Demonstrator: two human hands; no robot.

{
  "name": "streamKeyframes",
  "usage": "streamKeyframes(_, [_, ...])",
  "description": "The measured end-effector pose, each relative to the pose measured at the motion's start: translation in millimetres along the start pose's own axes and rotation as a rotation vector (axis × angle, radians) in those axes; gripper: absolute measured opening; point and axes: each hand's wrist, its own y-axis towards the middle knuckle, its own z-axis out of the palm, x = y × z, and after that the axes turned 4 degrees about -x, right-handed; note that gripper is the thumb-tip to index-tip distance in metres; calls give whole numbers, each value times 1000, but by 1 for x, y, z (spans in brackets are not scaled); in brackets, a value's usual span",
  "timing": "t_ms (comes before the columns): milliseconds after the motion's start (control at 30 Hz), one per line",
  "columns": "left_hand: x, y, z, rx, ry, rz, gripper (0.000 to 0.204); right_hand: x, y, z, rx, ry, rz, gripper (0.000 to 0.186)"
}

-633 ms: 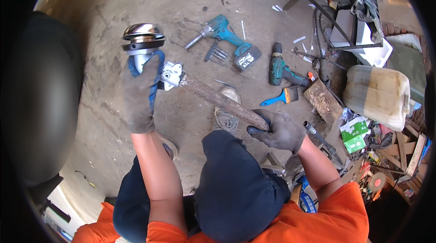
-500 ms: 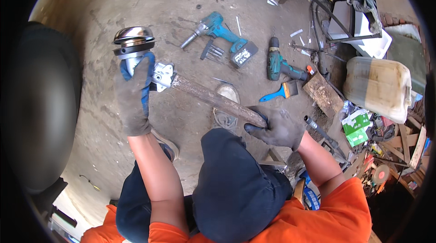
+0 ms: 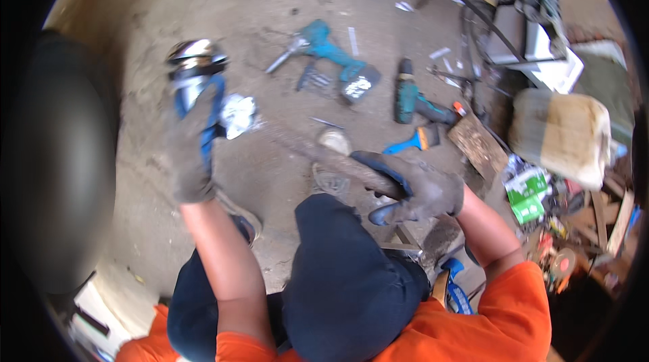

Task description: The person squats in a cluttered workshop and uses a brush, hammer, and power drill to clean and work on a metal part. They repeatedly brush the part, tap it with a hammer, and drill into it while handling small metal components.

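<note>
Left hand (image 3: 194, 142), gloved, is closed around the body of a domed metal fitting (image 3: 196, 56); the dome projects above the fingers at the upper left of my view. Right hand (image 3: 430, 189), also gloved, receives the near end of a rough brown bar (image 3: 326, 158) between fingers and thumb. The fingers lie along the bar's upper side and the thumb sits below it; I cannot tell how firmly they press. A silver bracket (image 3: 238, 116) is located just right of the left hand. From beside it, the bar slopes down to the right hand, crossing above the floor (image 3: 159, 240). Blur hides the joint between bracket and bar from me.

On the floor beyond the bar, I locate a teal impact driver (image 3: 324, 44) and, to its right, a teal drill (image 3: 407, 97). A blue-handled brush (image 3: 410, 141) lies below the drill, near a wooden block (image 3: 478, 143). Farther right, I register a yellowed plastic container (image 3: 560, 133).
</note>
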Motion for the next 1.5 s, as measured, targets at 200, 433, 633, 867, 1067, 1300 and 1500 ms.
streamKeyframes(200, [-30, 9, 0, 31, -114, -106, 34, 11, 2, 21, -129, 104, 176, 57])
streamKeyframes(433, [-1, 53, -51, -129, -152, 1, 39, 24, 3, 19, -84, 201, 350, 54])
streamKeyframes(633, [145, 70, -99, -177, 148, -201, 52, -41, 10, -3, -355, 609, 19, 58])
streamKeyframes(867, [239, -22, -14, 165, 193, -634, 60, -257, -1, -49, -357, -904, 610, 89])
streamKeyframes(1067, [295, -51, -23, 172, 442, -615, 67, -290, 37, -41, -236, -979, 634, 99])
streamKeyframes(1300, [259, -68, -10, 93, 811, -700, 97, -263, 27, -45, -454, -699, 480, 74])
streamKeyframes(1500, [128, -67, 8, 422, 439, -518, 89, -137, -25, -80, -707, 42, 96, 43])
